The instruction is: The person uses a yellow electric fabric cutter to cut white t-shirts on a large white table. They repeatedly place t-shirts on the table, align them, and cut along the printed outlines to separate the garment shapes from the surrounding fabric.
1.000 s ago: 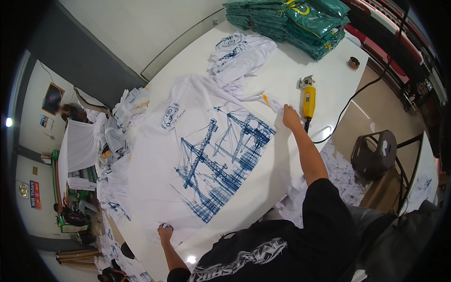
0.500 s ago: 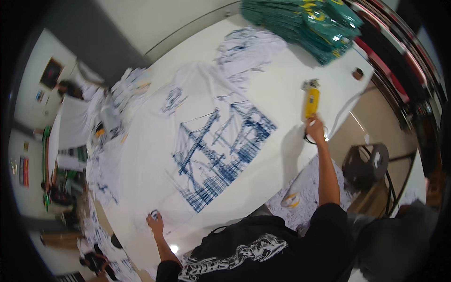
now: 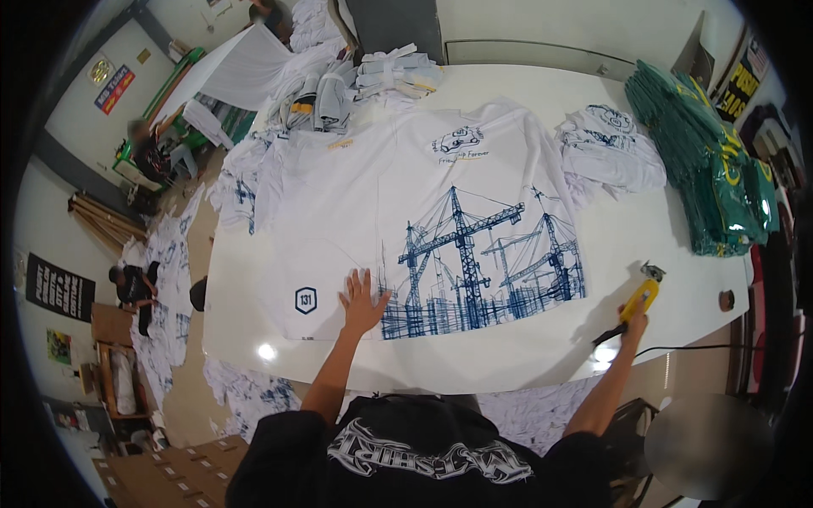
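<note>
My left hand point(image 3: 361, 303) lies with fingers spread on a white fabric piece point(image 3: 330, 212), printed with blue cranes, a small emblem near the top and a hexagon at lower left. My right hand point(image 3: 632, 319) grips the yellow electric cutter point(image 3: 640, 296) at the right of the fabric, its metal head pointing away from me. A black cord point(image 3: 686, 347) runs off to the right. Beside the spread piece lies a crumpled printed white fabric pile point(image 3: 611, 151).
Stacked green bagged items point(image 3: 703, 161), bundled grey fabric point(image 3: 389, 76) and a small round brown object point(image 3: 726, 300) sit on the white table point(image 3: 542, 372). Fabric scraps point(image 3: 254, 398) lie below the near edge. Co-workers point(image 3: 148, 157) point(image 3: 135, 288) are at left; cardboard boxes point(image 3: 161, 474) stand lower left.
My right hand left the white fabric and took hold of the cutter. My left hand moved from the fabric's lower corner toward the crane print and spread out. The camera view has rotated.
</note>
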Tool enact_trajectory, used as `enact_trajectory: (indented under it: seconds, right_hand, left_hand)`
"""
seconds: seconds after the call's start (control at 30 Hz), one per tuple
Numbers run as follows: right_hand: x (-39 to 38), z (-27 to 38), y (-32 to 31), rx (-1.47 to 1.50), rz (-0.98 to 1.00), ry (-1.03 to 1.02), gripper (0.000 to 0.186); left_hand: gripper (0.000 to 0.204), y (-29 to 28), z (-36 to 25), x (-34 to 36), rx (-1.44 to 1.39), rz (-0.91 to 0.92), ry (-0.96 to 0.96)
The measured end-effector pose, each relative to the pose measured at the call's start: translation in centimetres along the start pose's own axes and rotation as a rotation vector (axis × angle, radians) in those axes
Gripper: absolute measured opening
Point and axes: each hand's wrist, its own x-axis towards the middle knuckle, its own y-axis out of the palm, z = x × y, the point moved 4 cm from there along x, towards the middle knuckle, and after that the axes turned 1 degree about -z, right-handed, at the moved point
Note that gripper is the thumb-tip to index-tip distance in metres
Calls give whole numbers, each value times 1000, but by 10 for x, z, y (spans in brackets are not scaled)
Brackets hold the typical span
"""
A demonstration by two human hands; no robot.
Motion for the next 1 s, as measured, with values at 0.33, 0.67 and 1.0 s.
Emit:
enact_trajectory:
  seconds: [0.33, 0.67, 1.0]
  right_hand:
    - [-117, 1, 194, 136, 389, -73, 53]
    - [-95, -36, 131, 128, 104, -47, 59]
    - [-186, -1, 43, 412, 260, -217, 55]
  left_hand:
    - [99, -51, 199, 23, 72, -299, -506]
    - [111, -52, 186, -63, 56, -57, -544]
    - [125, -54, 158, -140, -20, 158, -561]
